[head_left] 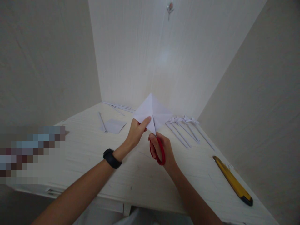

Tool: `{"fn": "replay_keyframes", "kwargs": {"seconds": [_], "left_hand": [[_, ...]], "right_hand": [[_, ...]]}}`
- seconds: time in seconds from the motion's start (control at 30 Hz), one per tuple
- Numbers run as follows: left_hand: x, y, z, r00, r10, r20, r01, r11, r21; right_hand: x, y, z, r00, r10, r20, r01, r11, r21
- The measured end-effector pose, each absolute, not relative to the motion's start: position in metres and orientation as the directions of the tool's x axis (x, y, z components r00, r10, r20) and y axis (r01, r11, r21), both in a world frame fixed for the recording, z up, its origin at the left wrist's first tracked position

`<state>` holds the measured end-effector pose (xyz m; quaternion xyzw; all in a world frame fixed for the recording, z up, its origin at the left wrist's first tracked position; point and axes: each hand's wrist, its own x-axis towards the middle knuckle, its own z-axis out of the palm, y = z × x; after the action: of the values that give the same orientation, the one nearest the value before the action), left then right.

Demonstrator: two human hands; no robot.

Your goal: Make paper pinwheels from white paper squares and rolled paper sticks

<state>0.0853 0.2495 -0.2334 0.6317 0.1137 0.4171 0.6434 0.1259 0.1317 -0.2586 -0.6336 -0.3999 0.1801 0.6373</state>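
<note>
We pinch the paper [143, 110] in our left hand [137, 130], its centre crease [152, 104] running forward from the scissors [161, 160] gripped in our right hand [167, 147].

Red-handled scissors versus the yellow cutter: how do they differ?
The red-handled scissors are gripped in the right hand; the yellow cutter lies on the table. The scissors have looped handles, while the cutter has a long body with a black end. Both show bright colour.

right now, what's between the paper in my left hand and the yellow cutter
In the head view, several white paper sticks lie between the held paper and the yellow cutter.
</note>
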Motion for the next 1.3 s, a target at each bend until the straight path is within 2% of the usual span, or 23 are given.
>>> {"fn": "replay_keyframes", "kwargs": {"seconds": [0.47, 1.3], "left_hand": [[0.0877, 0.2517, -0.2376, 0.608, 0.692, 0.388, -0.421, -0.134, 0.897], [0.088, 0.2525, -0.2384, 0.566, 0.709, 0.421, -0.401, -0.209, 0.892]], "right_hand": [[0.1265, 0.1317, -0.2607, 0.613, 0.741, 0.273, 0.283, 0.116, -0.952], [0.1279, 0.1327, -0.2604, 0.619, 0.737, 0.272, 0.293, 0.104, -0.95]]}}
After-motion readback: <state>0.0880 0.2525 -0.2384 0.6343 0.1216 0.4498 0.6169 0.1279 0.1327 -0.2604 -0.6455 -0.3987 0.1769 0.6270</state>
